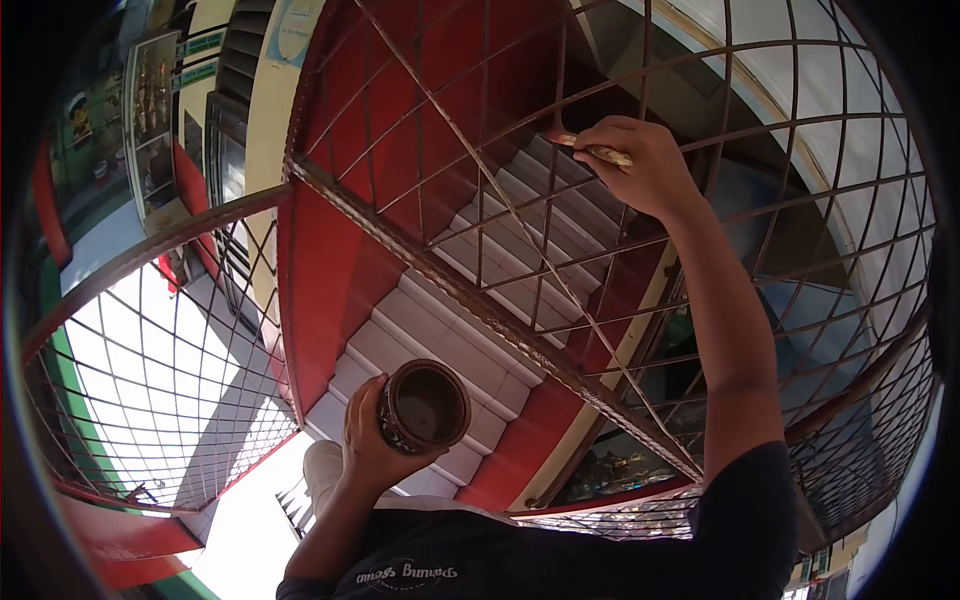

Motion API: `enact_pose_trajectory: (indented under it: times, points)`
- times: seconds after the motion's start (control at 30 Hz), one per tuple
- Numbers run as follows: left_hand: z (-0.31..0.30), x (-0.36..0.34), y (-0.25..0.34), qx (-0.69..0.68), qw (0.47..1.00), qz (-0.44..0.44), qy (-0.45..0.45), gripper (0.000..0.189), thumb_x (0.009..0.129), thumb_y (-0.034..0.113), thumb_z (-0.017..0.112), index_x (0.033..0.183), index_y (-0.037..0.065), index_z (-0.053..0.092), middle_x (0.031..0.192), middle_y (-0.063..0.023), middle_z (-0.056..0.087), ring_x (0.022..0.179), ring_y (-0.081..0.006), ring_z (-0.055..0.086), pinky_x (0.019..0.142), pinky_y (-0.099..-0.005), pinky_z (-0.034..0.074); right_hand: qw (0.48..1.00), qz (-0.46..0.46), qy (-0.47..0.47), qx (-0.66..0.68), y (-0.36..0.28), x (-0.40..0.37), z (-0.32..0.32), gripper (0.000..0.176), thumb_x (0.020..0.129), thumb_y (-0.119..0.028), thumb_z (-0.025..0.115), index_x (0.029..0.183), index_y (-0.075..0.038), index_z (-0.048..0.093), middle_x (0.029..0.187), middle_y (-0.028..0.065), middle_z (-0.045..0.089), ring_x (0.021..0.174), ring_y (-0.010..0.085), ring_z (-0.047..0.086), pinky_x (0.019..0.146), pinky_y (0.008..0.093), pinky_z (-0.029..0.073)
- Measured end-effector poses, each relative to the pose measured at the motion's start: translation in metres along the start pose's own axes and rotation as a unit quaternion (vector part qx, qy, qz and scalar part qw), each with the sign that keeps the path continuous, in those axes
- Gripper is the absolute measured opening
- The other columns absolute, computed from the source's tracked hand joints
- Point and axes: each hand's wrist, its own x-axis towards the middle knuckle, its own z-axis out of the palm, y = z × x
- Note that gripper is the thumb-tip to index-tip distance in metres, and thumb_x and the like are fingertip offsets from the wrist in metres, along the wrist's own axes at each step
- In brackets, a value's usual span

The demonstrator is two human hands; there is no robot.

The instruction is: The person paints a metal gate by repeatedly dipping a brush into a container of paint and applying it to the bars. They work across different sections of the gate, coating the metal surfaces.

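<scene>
A small brush is gripped in the closed right hand, high up. Its tip is pressed against a bar of the metal grille. Lower down, a round brown tin with an open top is held in the left hand, with the fingers wrapped around its side. White stairs with red sides are seen behind the grille.

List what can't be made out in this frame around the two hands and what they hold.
Head view only:
1. The brush: its bristle end is small and blurred, and is partly covered by the right hand and a bar of the metal grille.
2. The can: the inside is too dark to show its contents. Its label is blurred and partly covered by the left hand.
3. The shirt print: too small and blurred to read.
</scene>
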Motion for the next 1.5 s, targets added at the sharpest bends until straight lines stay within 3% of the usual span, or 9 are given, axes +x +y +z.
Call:
enact_pose_trajectory:
  times: [0.27,0.53,0.7,0.83,0.97,1.1,1.23,1.37,1.5]
  points:
    - [0.005,0.006,0.001,-0.014,0.999,0.035,0.005,0.117,0.05,0.044,0.097,0.144,0.007,0.038,0.134,-0.0192,0.053,0.123,-0.0386,0.055,0.1,-0.0524,0.046,0.972,0.179,-0.128,0.084,-0.023,0.023,-0.002,0.014,0.085,-0.014,0.075,0.094,-0.003,0.074,0.084,0.0098,0.073,0.08,0.0202,0.071,0.071,0.0312,0.054]
    - [0.004,0.0,0.002,-0.01,1.0,0.021,-0.019,0.123,0.048,0.043,0.098,0.146,0.006,0.034,0.137,-0.0211,0.049,0.128,-0.0401,0.051,0.105,-0.0523,0.042,0.991,0.074,-0.113,-0.02,-0.006,0.041,0.017,0.016,0.086,-0.023,0.07,0.08,-0.009,0.073,0.071,0.0082,0.071,0.07,0.0236,0.07,0.068,0.0359,0.053]
    - [0.0,0.002,0.008,-0.005,1.0,0.03,0.005,0.116,0.05,0.045,0.096,0.144,0.007,0.039,0.134,-0.0187,0.053,0.123,-0.0383,0.055,0.1,-0.0523,0.046,0.991,0.115,-0.052,0.038,-0.012,0.049,-0.008,0.016,0.085,-0.023,0.07,0.08,-0.008,0.073,0.074,0.0096,0.072,0.072,0.0278,0.071,0.07,0.039,0.055]
    - [0.002,0.0,0.006,-0.006,0.999,0.034,0.006,0.116,0.05,0.045,0.096,0.144,0.007,0.039,0.133,-0.0186,0.053,0.122,-0.038,0.055,0.1,-0.0519,0.046,0.977,0.089,-0.191,-0.027,-0.009,0.042,0.022,0.018,0.084,-0.021,0.073,0.091,-0.004,0.074,0.078,0.0122,0.072,0.069,0.026,0.069,0.067,0.0356,0.054]
    - [0.002,-0.002,0.01,-0.005,1.0,0.029,0.006,0.116,0.05,0.045,0.096,0.144,0.007,0.039,0.133,-0.0187,0.053,0.121,-0.038,0.056,0.1,-0.0517,0.047,0.989,0.125,-0.071,0.026,-0.009,0.049,0.0,0.019,0.086,-0.025,0.07,0.079,-0.007,0.073,0.072,0.0091,0.071,0.071,0.0267,0.071,0.07,0.0393,0.055]
    - [0.003,-0.004,0.009,-0.008,0.999,0.034,-0.002,0.115,0.051,0.044,0.096,0.143,0.006,0.039,0.132,-0.0187,0.053,0.121,-0.0379,0.056,0.099,-0.0514,0.047,0.983,0.061,-0.164,-0.053,-0.002,0.051,0.014,0.022,0.087,-0.026,0.069,0.081,-0.006,0.072,0.071,0.0122,0.07,0.07,0.0269,0.07,0.066,0.0376,0.054]
    - [0.003,-0.003,0.012,-0.009,0.999,0.039,-0.002,0.115,0.05,0.043,0.096,0.143,0.006,0.039,0.131,-0.0188,0.053,0.12,-0.0381,0.056,0.098,-0.0511,0.048,0.99,0.143,-0.017,-0.007,-0.002,0.058,-0.032,0.019,0.085,-0.024,0.073,0.085,-0.005,0.073,0.074,0.0108,0.071,0.069,0.0272,0.069,0.069,0.0361,0.054]
    - [0.002,-0.002,0.013,-0.019,0.999,0.045,0.0,0.114,0.05,0.042,0.096,0.142,0.005,0.04,0.13,-0.0191,0.054,0.119,-0.0388,0.057,0.097,-0.0513,0.049,0.991,0.082,-0.083,0.063,-0.008,0.041,-0.024,0.019,0.086,-0.025,0.074,0.094,-0.008,0.076,0.081,0.0104,0.073,0.073,0.0237,0.069,0.069,0.0343,0.054]
    - [0.004,-0.002,0.021,-0.034,0.998,0.047,-0.003,0.112,0.05,0.042,0.096,0.14,0.005,0.041,0.13,-0.0191,0.054,0.119,-0.0391,0.057,0.098,-0.0513,0.048,0.976,0.214,-0.012,0.045,0.012,0.035,-0.047,0.019,0.085,-0.023,0.077,0.098,-0.009,0.076,0.083,0.0073,0.073,0.075,0.0172,0.069,0.07,0.0297,0.053]
